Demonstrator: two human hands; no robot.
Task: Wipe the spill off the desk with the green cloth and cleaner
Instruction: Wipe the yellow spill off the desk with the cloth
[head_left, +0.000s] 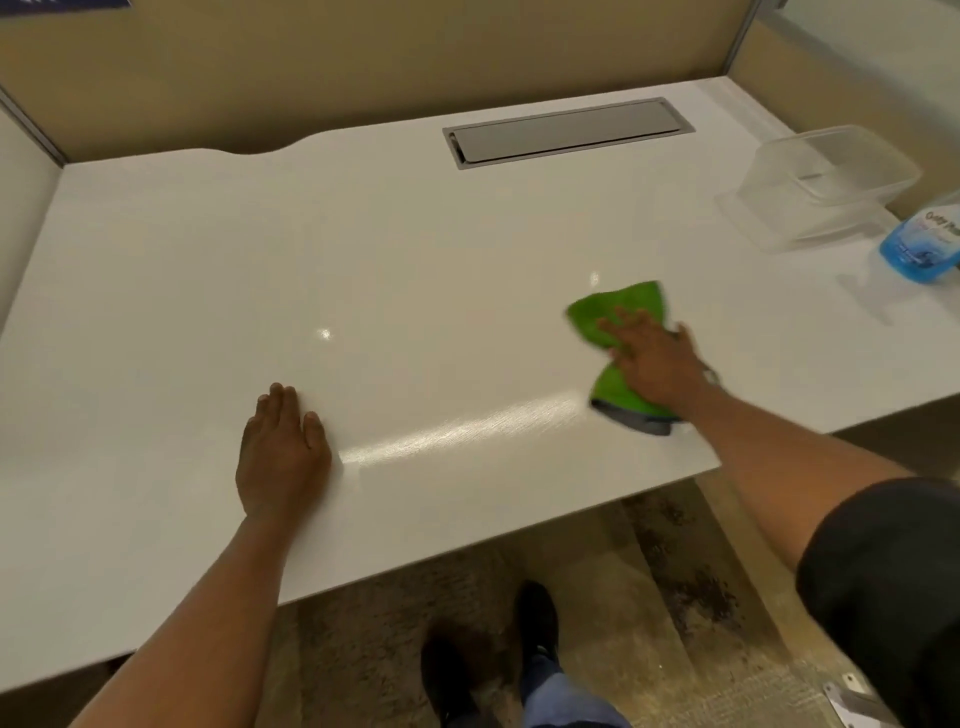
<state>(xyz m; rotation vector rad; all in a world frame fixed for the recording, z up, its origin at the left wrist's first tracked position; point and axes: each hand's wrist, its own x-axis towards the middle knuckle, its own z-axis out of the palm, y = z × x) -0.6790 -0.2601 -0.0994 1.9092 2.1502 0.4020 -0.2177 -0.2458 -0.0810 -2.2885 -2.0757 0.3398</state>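
The green cloth (618, 332) lies bunched on the tabletop (415, 249), right of centre and near the front edge. My right hand (655, 358) presses flat on top of it, fingers spread, palm down; it pins the cloth rather than clutching it. The cloth's edges are blurred, so I judge the wiping step to be in hand.

A glossy streak (457, 434) runs across the tabletop between the cloth and my left hand (283, 452). I read it as a damp film or reflected light; I cannot tell which. I can make out no distinct puddle.

My left hand rests open and flat on the tabletop near the front edge, well apart from the cloth, holding nothing. It appears to brace the body.

The cleaner bottle (922, 244), with blue liquid, stands at the far right edge, just beside a clear plastic container (826, 182). A grey cable hatch (569, 132) sits toward the back.

Next move, as I judge it: carry the cloth along the glossy streak with steady downward pressure, and check the surface for residue.
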